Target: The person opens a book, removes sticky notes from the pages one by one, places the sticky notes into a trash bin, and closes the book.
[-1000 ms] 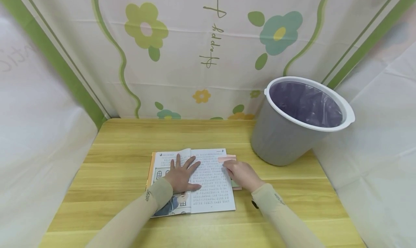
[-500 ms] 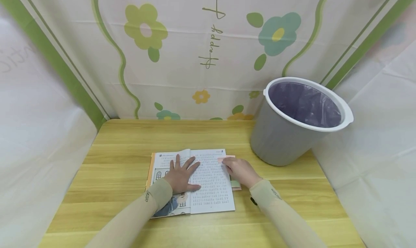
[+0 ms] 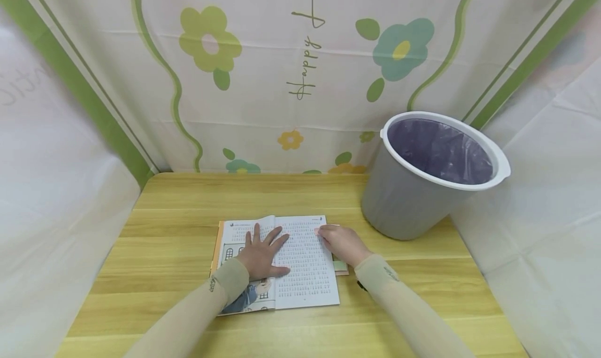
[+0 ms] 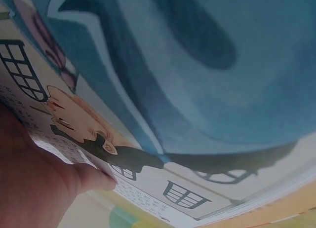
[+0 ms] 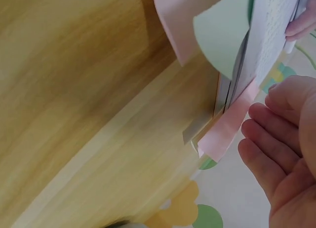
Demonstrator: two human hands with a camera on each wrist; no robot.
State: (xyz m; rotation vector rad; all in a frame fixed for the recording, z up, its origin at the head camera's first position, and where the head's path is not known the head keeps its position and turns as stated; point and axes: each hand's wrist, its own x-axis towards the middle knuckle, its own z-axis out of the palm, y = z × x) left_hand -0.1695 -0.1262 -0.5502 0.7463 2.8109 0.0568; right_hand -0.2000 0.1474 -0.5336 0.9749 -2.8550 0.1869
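Observation:
An open book (image 3: 307, 279) lies on the table, with an illustrated left page (image 4: 212, 104) and a text-filled right page. My left hand (image 3: 260, 259) rests across the middle of it, fingers spread. At the right page's outer edge, my right hand (image 3: 345, 243) touches a pink sticky strip (image 5: 224, 127) with loosely bent fingertips. The strip sticks out past the page edge; in the head view the hand hides most of it. A pale green tab (image 5: 222, 35) and a wider pink tab (image 5: 180, 20) also jut from the book's right side.
A grey waste bin (image 3: 399, 201) with a white rim and purple liner stands at the table's back right. The wood-grain table (image 3: 188, 196) meets a flower-printed cloth (image 3: 263, 102) behind, and white cloth hangs on both sides.
My right hand has slid slightly left and up over the pink strip, covering more of it and uncovering the green tab. My left hand stays in place.

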